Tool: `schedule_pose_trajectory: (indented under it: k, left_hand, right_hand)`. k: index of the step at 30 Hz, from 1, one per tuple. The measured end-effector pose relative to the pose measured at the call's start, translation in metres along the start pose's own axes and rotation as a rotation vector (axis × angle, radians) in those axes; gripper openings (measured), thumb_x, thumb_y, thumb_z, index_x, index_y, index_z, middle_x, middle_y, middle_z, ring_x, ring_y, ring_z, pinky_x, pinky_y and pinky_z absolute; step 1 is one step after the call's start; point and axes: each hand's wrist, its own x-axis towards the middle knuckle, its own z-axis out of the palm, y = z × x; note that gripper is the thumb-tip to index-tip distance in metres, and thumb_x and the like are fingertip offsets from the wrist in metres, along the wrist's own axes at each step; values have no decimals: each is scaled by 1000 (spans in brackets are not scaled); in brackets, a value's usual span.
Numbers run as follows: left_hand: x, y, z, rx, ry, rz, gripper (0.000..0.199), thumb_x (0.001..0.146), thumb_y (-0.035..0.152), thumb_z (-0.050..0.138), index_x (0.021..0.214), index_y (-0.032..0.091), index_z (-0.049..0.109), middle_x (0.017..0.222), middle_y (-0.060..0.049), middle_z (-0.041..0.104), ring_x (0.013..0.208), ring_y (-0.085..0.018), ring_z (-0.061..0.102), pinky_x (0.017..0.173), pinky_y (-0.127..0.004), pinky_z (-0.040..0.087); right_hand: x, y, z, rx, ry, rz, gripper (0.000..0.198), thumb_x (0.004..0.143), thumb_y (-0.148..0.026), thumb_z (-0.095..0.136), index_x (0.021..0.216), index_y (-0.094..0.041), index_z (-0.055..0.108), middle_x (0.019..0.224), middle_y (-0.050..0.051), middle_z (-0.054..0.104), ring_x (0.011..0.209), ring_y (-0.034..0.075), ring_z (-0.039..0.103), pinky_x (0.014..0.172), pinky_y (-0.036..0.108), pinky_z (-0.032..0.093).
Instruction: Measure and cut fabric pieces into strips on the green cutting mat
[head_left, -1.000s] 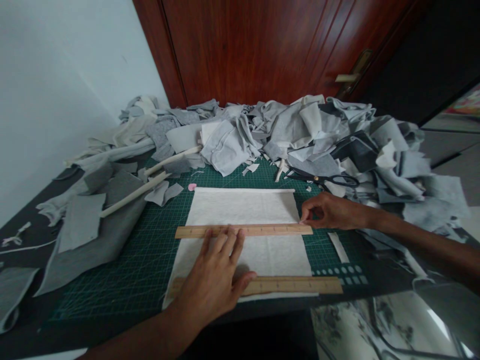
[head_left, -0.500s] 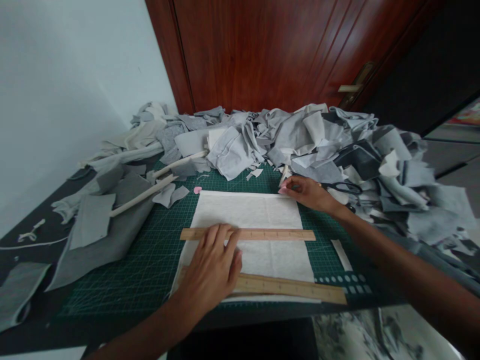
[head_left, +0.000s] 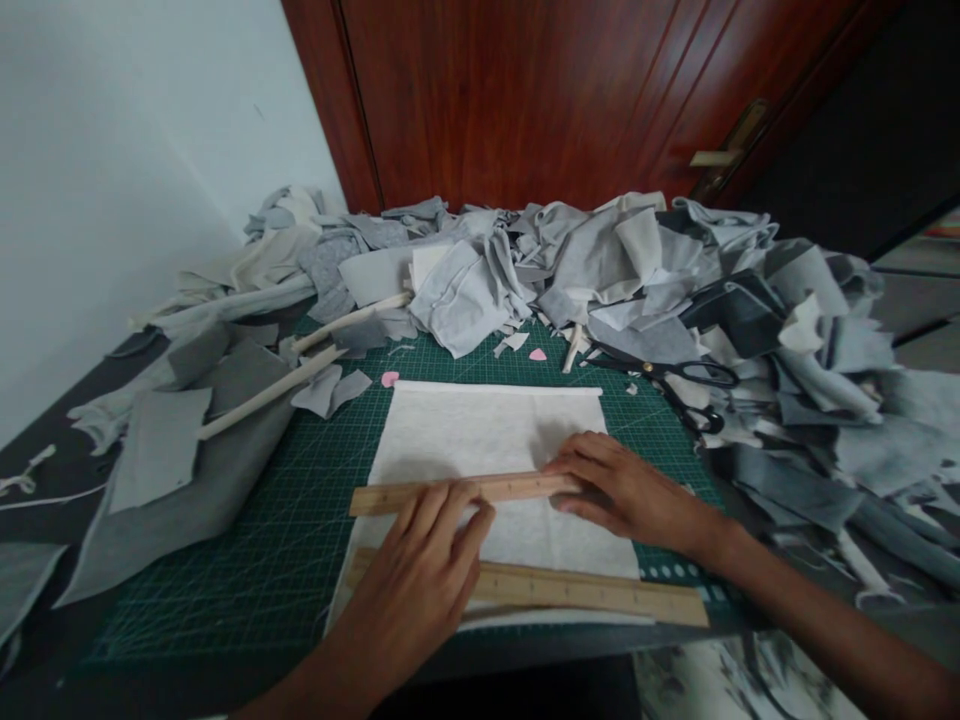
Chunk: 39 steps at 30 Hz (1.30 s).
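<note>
A white cloth (head_left: 465,425) lies on a green cutting mat (head_left: 247,540), a narrow fold along its far edge. Across its middle sits a wooden ruler (head_left: 517,487), slightly tilted. My left hand (head_left: 427,565) has its curled fingertips on this ruler, left of centre. At the right end, my right hand (head_left: 630,490) grips the ruler between thumb and fingers, hiding its tip. A second wooden ruler (head_left: 600,592) spans the cloth's near edge, partly under my left hand. Pink tailor's chalk (head_left: 390,379) rests by the far left corner; another pink piece (head_left: 538,355) is beyond the far edge.
Black scissors (head_left: 667,372) lie on the mat's right side beside a heap of grey and white fabric scraps (head_left: 615,250). More scraps and a long grey piece (head_left: 225,480) cover the left. A brown door (head_left: 510,100) and a white wall (head_left: 150,120) stand behind.
My right hand has left the pink chalk at the far right corner and come nearer, onto the ruler's right end. The middle ruler has shifted slightly nearer and tilted. My left hand stays on it.
</note>
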Motion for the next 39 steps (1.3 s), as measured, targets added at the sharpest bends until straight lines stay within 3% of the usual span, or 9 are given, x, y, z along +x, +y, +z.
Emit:
schedule_pose_trajectory:
  k: [4, 14, 21, 27, 31, 39]
  left_hand:
    - [-19, 9, -3, -25, 77, -26, 31, 105, 16, 44, 121, 17, 70, 117, -9, 70, 109, -25, 60, 100, -39, 44]
    - [-58, 16, -2, -139, 86, -242, 30, 106, 20, 48, 127, 24, 70, 114, -6, 69, 106, -22, 63, 95, -35, 52]
    - [-62, 16, -4, -158, 108, -106, 31, 107, 18, 50, 131, 22, 70, 111, -6, 69, 105, -20, 62, 98, -32, 50]
    - [-58, 18, -8, -172, 126, -100, 30, 110, 28, 48, 128, 28, 71, 112, -2, 71, 104, -20, 61, 99, -33, 46]
    - [-56, 21, -9, -189, 130, -127, 29, 111, 31, 48, 126, 31, 72, 111, -1, 71, 102, -19, 61, 97, -34, 46]
    - [-55, 20, -9, -219, 147, -138, 32, 112, 35, 43, 122, 29, 73, 106, 0, 72, 99, -19, 62, 93, -32, 46]
  right_hand:
    - [-4, 7, 10, 33, 26, 40, 24, 101, -34, 64, 123, -25, 68, 114, 9, 69, 111, 25, 65, 100, 42, 53]
    - [-4, 11, 19, 33, 112, 49, 22, 97, -30, 69, 119, -25, 70, 109, 9, 70, 104, 26, 65, 94, 43, 54]
    - [8, 18, 12, -46, 119, 26, 19, 101, -34, 63, 113, -22, 71, 107, 10, 69, 100, 25, 64, 90, 41, 54]
    - [23, 12, 12, -123, 96, -26, 26, 102, -38, 62, 122, -22, 70, 115, 11, 69, 105, 27, 64, 94, 43, 51]
    - [34, 11, 15, -116, 99, -45, 22, 104, -35, 59, 117, -22, 72, 111, 10, 69, 105, 26, 65, 94, 43, 51]
    - [49, 40, 11, -8, 203, -9, 18, 103, -32, 61, 113, -22, 73, 110, 10, 69, 103, 24, 66, 91, 40, 55]
